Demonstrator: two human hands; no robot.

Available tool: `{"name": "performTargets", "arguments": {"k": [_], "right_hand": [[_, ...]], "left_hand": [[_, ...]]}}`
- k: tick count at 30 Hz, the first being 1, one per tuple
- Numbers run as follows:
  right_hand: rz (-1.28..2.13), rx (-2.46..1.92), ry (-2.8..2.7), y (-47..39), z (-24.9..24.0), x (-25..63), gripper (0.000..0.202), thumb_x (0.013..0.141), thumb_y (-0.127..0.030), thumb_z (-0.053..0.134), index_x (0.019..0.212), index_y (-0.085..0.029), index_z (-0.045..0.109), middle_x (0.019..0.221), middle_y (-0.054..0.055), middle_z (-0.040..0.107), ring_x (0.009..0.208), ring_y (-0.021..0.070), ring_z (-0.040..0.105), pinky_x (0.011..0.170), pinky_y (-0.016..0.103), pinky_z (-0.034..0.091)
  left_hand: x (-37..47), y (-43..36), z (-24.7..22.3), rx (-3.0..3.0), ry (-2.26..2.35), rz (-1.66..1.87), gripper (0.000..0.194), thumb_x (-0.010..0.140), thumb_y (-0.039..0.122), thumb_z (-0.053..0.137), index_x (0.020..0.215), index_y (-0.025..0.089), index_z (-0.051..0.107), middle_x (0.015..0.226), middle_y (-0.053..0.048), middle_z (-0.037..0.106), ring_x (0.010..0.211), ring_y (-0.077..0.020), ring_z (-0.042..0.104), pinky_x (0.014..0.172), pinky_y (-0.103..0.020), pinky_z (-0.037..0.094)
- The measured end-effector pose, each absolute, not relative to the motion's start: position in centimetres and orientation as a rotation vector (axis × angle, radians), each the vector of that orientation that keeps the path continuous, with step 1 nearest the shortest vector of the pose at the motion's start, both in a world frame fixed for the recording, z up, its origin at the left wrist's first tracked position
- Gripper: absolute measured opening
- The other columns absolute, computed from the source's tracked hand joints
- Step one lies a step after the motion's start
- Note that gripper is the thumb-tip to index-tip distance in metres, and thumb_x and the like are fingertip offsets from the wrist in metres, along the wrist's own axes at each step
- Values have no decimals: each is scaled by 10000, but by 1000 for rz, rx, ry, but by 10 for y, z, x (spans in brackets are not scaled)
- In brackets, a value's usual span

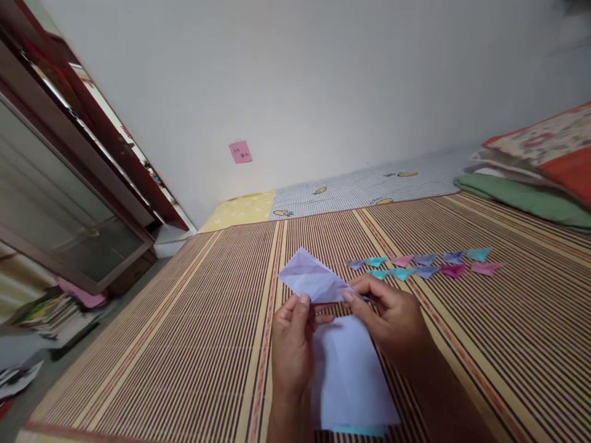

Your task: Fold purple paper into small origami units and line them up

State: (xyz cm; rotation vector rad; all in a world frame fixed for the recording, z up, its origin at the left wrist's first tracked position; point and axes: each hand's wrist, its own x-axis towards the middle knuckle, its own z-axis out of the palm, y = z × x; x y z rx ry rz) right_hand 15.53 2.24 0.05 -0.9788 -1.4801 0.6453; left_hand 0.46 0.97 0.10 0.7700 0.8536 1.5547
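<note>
left hand (294,341) and right hand (394,314) pinch the paper (307,275); it seems mid-fold, next needing a neat crease.

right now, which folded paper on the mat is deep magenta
The magenta paper, second from right in the near row, beside the pale pink one. The others are teal, paler pink or bluish purple.

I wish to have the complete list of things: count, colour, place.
mat: 1, tan striped, centre
sheet: 1, lilac, held
paper stack: 1, pale blue over teal, on mat
folded papers: 11 visible, blue, teal, pink, on mat
wall: 1, grey, behind
note: 1, pink, on wall
bedding: count unclear, grey, yellow, along wall
fabric pile: 1, green, orange, right
door: 1, brown-framed, left
books: several, mixed, left
left hand: 1, at sheet
right hand: 1, at sheet
</note>
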Motion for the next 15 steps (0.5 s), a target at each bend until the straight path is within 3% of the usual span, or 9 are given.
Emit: {"name": "performTargets", "arguments": {"k": [4,7,11,15], "right_hand": [[680,-1104,-1426,20,0,150,216,903,-305,653,712,-208,623,609,-27,583,564,147,525,536,254,402],[676,-1140,-1409,20,0,149,222,888,-308,657,698,-208,601,587,-34,561,528,135,505,499,241,377],[685,-1120,-1406,23,-5,150,207,897,-310,635,719,-208,605,585,-33,553,525,135,508,493,241,393],[742,-1093,-1385,26,-10,150,165,892,-305,644,761,-210,611,655,-3,634,572,156,586,534,263,461]], "left_hand": [[8,11,-1,825,864,1518,275,780,321,856,977,137,804,945,-82,794,745,-149,723,682,-236,609],[10,12,0,776,885,1535,294,727,317,886,931,122,803,881,-78,793,674,-142,714,615,-224,601],[11,12,5,636,847,1519,334,655,293,924,905,126,781,865,-69,792,662,-146,730,529,-186,583],[11,12,7,556,823,1529,318,661,234,915,920,144,754,902,-63,798,715,-147,753,624,-202,625]]}}
